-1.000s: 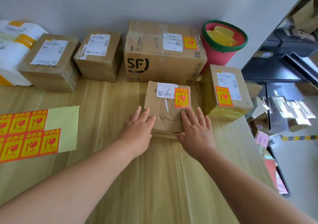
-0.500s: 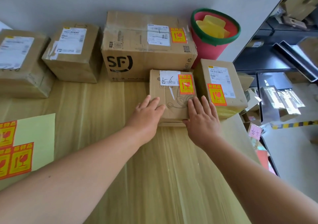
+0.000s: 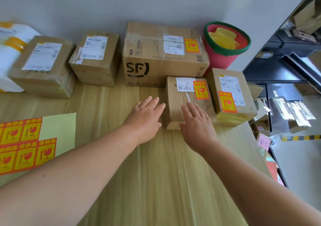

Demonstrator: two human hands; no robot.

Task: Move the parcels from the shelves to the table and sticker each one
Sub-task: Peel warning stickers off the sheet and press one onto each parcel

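As small parcel (image 3: pixel 175 102) lies under released right grip (image 3: pixel 198 126), released left grip (image 3: pixel 145 119) beside.

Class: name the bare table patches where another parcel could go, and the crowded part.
Bare wood: between the sticker sheet and the left hand, and the near half of the table. Crowded: the back row, SF box to red bucket.

- Open: bare table (image 3: pixel 156 182), from near edge up to small parcel (image 3: pixel 175 111), and left of it up to SF box (image 3: pixel 156 64).
- Blocked behind: SF box, close against small parcel's far end.
- Blocked right: stickered parcel (image 3: pixel 231 93) just beside; red bucket (image 3: pixel 224 59) beyond.
- Back left: middle carton (image 3: pixel 95 60), left carton (image 3: pixel 43 67); narrow gaps between.
- Flat, passable over: sticker sheet (image 3: pixel 59 130).
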